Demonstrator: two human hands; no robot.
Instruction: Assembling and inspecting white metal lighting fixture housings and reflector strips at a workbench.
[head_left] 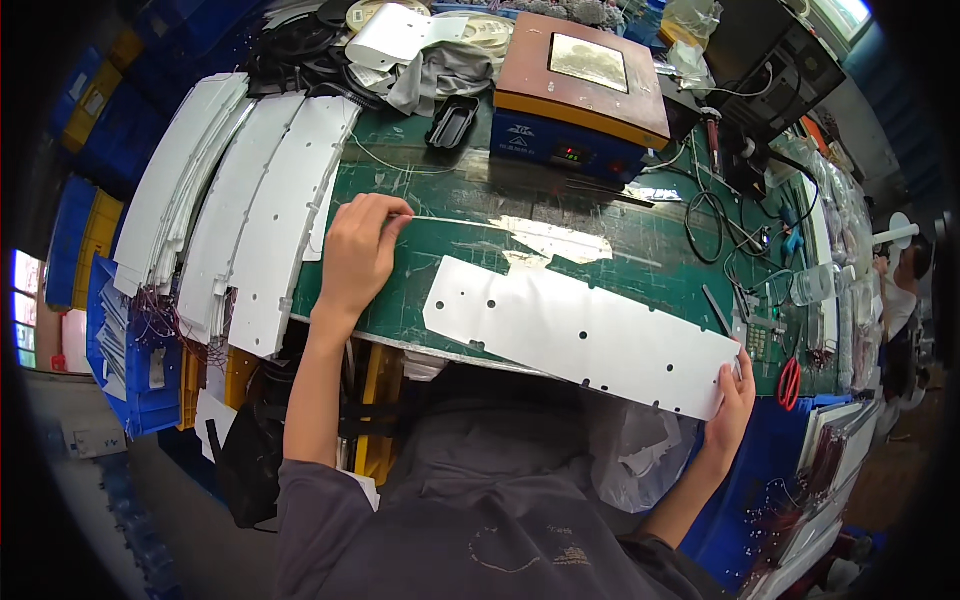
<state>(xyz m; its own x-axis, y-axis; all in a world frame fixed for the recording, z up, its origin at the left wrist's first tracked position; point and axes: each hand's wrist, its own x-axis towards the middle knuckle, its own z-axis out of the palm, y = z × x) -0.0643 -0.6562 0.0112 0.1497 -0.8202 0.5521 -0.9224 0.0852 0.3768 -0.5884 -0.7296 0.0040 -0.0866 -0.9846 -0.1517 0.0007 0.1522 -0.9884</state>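
While the fingers of the left hand (360, 250) pinch an apparent thin white strip (455, 221), those of the right hand (733, 405) grip a white panel (545, 315) on the tabletop (650, 230), the pieces apart, the work seemingly unfinished.

The left hand (358, 250) and right hand (735, 393) are bare; the short-sleeved dark grey shirt (420, 545) bears a faded ring (503, 568) and yellowish lettering (572, 556).

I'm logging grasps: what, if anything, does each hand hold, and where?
Right hand: white panel, by its right end. Left hand: apparently a thin white strip, by its left end.
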